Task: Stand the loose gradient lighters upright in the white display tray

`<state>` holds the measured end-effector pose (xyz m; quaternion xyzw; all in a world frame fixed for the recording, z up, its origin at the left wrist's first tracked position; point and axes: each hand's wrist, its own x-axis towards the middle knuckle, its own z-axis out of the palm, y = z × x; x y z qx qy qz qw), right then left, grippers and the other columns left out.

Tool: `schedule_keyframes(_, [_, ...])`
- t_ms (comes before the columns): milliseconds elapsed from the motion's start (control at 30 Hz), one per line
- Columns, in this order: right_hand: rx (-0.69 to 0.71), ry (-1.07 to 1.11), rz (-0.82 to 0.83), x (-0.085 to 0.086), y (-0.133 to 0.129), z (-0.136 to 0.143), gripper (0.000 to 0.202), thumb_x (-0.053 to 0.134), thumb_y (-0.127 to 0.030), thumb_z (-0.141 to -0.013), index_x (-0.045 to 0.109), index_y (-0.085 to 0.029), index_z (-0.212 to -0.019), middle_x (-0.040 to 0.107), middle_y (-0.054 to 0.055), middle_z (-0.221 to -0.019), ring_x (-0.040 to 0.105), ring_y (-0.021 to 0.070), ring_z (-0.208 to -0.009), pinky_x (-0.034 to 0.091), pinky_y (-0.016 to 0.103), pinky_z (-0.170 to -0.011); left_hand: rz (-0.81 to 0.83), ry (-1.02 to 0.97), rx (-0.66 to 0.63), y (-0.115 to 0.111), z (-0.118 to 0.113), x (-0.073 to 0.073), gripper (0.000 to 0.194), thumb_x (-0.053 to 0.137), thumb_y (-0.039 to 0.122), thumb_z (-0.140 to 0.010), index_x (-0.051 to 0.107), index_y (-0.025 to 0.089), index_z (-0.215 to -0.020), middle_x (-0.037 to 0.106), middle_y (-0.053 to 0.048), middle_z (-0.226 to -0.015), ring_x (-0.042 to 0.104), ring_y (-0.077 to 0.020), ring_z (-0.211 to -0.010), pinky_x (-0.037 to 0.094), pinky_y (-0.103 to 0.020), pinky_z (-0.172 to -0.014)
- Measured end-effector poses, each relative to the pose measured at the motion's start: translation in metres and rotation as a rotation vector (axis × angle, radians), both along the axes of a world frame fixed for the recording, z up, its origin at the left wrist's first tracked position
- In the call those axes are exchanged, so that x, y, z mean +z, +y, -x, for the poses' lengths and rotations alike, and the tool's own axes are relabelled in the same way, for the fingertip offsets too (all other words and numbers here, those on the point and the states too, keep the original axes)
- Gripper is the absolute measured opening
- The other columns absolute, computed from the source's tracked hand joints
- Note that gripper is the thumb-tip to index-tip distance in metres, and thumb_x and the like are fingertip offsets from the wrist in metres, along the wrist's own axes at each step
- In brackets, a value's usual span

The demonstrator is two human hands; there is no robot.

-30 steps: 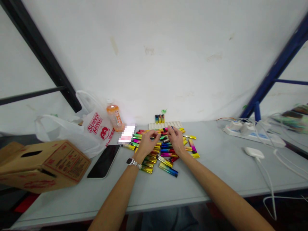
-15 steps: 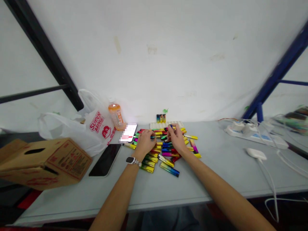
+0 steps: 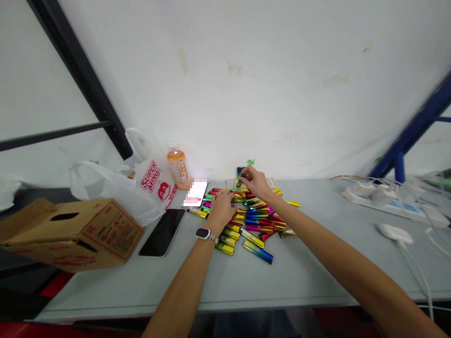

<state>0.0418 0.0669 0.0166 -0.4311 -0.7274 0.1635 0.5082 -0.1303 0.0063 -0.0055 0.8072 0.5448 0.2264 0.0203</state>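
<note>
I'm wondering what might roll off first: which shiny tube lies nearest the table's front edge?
The yellow-to-blue tube, its blue end pointing toward the person's right; the other tubes are all farther back.

2 arms forward, right hand pinching (fingers curled)

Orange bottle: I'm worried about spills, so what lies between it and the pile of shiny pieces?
The head view shows a phone, lit and partly blurred, between the bottle and the shiny pieces.
</note>
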Motion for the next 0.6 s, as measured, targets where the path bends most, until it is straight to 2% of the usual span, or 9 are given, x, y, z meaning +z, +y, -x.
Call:
schedule_keyframes(100, [0.001, -0.152, -0.007, 0.003, 0.027, 0.008, 0.007, 0.060, -0.021, -0.080, 0.062, -0.021, -0.087, 0.067, 0.000, -0.075, 0.059, 0.0154, -0.068, 0.044, 0.028, -0.069, 0.000, -0.008, 0.005, 0.002, 0.001, -0.002, 0.024, 0.066, 0.016, -0.081, 0.070, 0.022, -0.103, 0.069, -0.009, -0.114, 0.056, -0.0299, -0.115, 0.040, -0.042, -0.096])
schedule_keyframes(300, [-0.045, -0.435, -0.014, 0.005, 0.061, 0.019, 0.012, 0.057, -0.010, -0.080, 0.066, -0.017, -0.084, 0.069, 0.005, -0.079, 0.059, 0.0171, -0.073, 0.041, 0.027, -0.072, 0.011, -0.011, 0.038, 0.002, 0.004, -0.002, 0.022, 0.065, 0.019, -0.082, 0.071, 0.022, -0.104, 0.069, -0.009, -0.115, 0.056, -0.0304, -0.114, 0.041, -0.043, -0.095])
schedule_keyframes(433, [-0.102, -0.533, 0.012, 0.007, 0.066, 0.022, 0.016, 0.056, -0.011, -0.084, 0.071, -0.015, -0.090, 0.067, 0.007, -0.085, 0.059, 0.0186, -0.079, 0.042, 0.028, -0.076, 0.019, -0.012, 0.053, 0.001, 0.005, -0.001, 0.024, 0.064, 0.019, -0.083, 0.073, 0.022, -0.105, 0.068, -0.010, -0.114, 0.057, -0.0296, -0.111, 0.042, -0.042, -0.093])
schedule_keyframes(600, [-0.240, -0.687, -0.070, 0.018, 0.055, 0.024, 0.025, 0.053, -0.026, -0.092, 0.075, -0.015, -0.098, 0.057, 0.015, -0.112, 0.057, 0.0246, -0.099, 0.041, 0.035, -0.088, 0.021, -0.024, 0.078, 0.001, 0.004, -0.001, 0.025, 0.064, 0.019, -0.081, 0.074, 0.022, -0.104, 0.069, -0.010, -0.114, 0.058, -0.0289, -0.108, 0.044, -0.041, -0.092])
